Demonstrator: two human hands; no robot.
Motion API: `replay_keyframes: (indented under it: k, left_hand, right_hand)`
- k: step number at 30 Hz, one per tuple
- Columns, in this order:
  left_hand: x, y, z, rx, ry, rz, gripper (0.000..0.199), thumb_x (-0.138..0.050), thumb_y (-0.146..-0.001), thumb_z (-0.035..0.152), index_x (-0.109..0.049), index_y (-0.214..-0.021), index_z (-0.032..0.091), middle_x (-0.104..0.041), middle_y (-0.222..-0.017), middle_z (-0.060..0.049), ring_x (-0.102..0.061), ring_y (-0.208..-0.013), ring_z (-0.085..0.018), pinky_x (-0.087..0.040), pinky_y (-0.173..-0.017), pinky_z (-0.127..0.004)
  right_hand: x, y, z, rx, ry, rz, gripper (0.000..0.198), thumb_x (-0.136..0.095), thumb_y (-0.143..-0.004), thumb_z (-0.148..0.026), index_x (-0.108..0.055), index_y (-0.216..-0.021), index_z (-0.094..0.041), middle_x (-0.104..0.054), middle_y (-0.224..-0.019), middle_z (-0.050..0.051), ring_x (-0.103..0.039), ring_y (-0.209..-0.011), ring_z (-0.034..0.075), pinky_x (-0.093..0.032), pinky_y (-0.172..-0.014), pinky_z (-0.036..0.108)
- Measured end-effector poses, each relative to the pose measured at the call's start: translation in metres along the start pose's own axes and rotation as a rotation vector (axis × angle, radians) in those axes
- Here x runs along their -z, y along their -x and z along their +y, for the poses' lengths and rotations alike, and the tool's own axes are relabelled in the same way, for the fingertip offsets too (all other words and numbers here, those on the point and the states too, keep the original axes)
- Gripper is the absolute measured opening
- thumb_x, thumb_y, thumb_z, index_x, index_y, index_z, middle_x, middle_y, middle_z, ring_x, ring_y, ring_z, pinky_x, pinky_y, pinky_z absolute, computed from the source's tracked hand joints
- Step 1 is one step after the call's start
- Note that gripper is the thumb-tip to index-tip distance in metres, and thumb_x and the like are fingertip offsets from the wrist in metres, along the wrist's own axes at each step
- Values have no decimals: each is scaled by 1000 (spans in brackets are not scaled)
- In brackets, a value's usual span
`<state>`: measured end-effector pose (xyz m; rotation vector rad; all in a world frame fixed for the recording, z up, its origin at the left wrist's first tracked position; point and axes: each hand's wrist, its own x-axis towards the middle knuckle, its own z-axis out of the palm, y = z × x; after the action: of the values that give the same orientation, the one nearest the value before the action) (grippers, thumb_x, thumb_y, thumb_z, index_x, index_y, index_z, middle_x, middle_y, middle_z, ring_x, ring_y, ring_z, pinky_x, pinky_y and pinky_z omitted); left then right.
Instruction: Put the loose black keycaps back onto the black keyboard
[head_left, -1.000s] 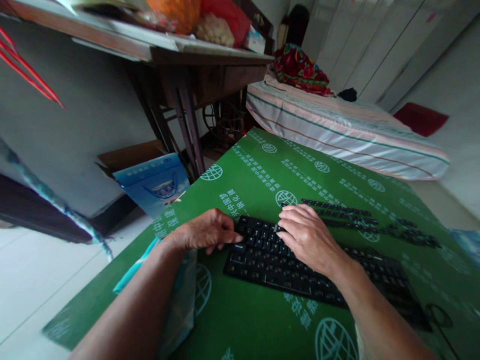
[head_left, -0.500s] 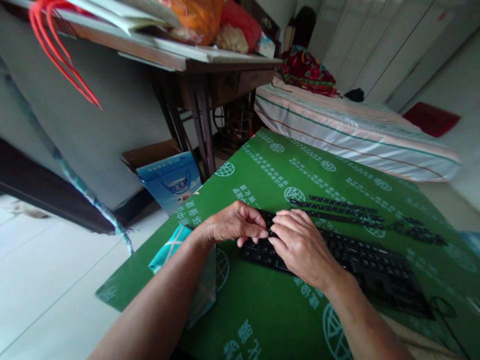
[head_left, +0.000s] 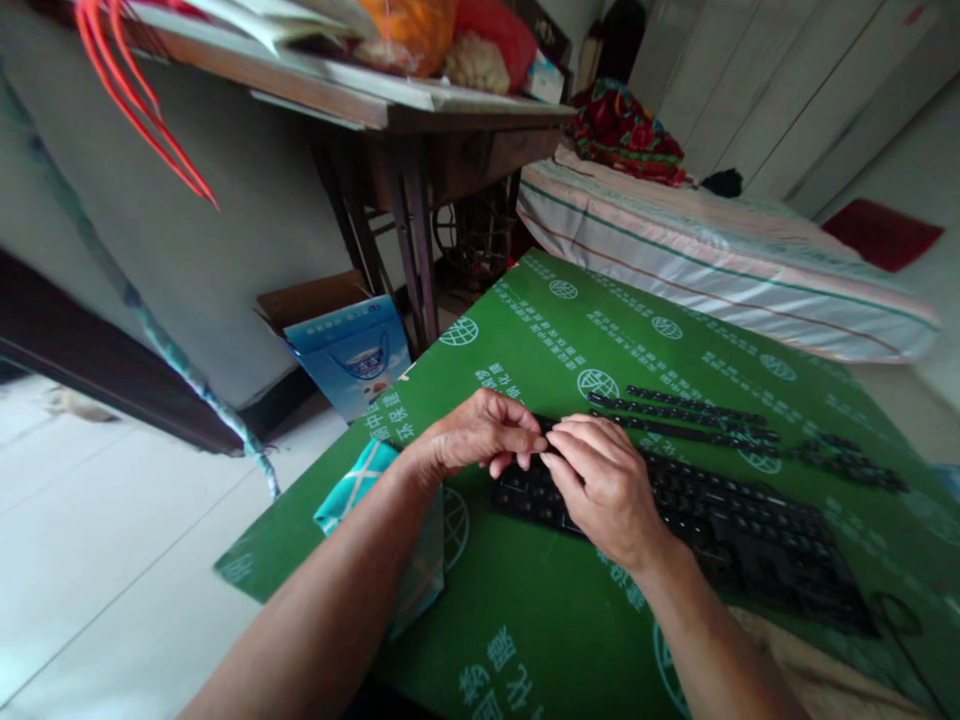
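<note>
A black keyboard (head_left: 772, 540) lies slantwise on the green board (head_left: 300, 550). Its left end looks bare of keycaps, while keycaps stand on the parts further right. My left hand (head_left: 487, 435) is over that left end, thumb and forefinger pinched together. My right hand (head_left: 604, 475) meets it there, its fingertips closed against the left ones. Whatever sits between the fingertips is too small and hidden to make out. Beyond the keyboard, loose black keycaps (head_left: 694, 432) lie in several rows, with a looser cluster of keycaps (head_left: 847, 460) to their right.
A folded turquoise cloth (head_left: 364, 485) lies partly under my left forearm. The keyboard's cable (head_left: 900, 612) curls at the right. Behind stand a wooden table (head_left: 480, 160) with bags on it, a blue box (head_left: 352, 350) and a bed (head_left: 720, 245).
The view has shifted slightly, so everything sits a little further right. My hands have stayed together over the keyboard, fingertips now slightly higher and more tightly joined.
</note>
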<state>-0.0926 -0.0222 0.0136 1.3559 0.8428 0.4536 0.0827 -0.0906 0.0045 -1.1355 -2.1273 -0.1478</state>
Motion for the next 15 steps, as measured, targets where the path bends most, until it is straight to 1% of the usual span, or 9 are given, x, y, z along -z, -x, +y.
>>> replay_keyframes:
  k: [5, 11, 13, 15]
  left_hand:
    - [-2, -1, -2, -6, 12, -13, 24, -71, -65, 35, -65, -70, 12, -63, -54, 1, -46, -34, -3, -26, -32, -13]
    - [-3, -3, -4, -17, -28, -45, 25, -71, -67, 35, -66, -73, 12, -63, -56, 0, -46, -35, -3, -26, -33, -14]
    - [-2, -2, -2, -30, -33, -9, 26, -71, -66, 36, -66, -74, 11, -63, -57, 0, -45, -36, -3, -26, -34, -14]
    - [0, -3, -1, -65, -23, 104, 25, -71, -66, 35, -66, -73, 11, -62, -57, 1, -43, -36, -3, -29, -35, -15]
  right_hand:
    - [-4, 4, 2, -14, -52, 28, 12, -54, -86, -16, -65, -91, -16, -68, -92, 9, -61, -93, 21, -51, -86, 40]
    - [-6, 9, 6, -36, -78, 43, 14, -54, -85, -13, -65, -93, -15, -68, -99, 11, -60, -101, 22, -50, -92, 41]
    - [-6, 11, 9, -58, -74, 43, 14, -54, -85, -14, -65, -93, -16, -67, -101, 11, -60, -103, 22, -50, -93, 42]
    - [-5, 14, 13, -99, -68, 50, 14, -54, -86, -16, -65, -94, -17, -67, -102, 11, -60, -103, 22, -50, -93, 43]
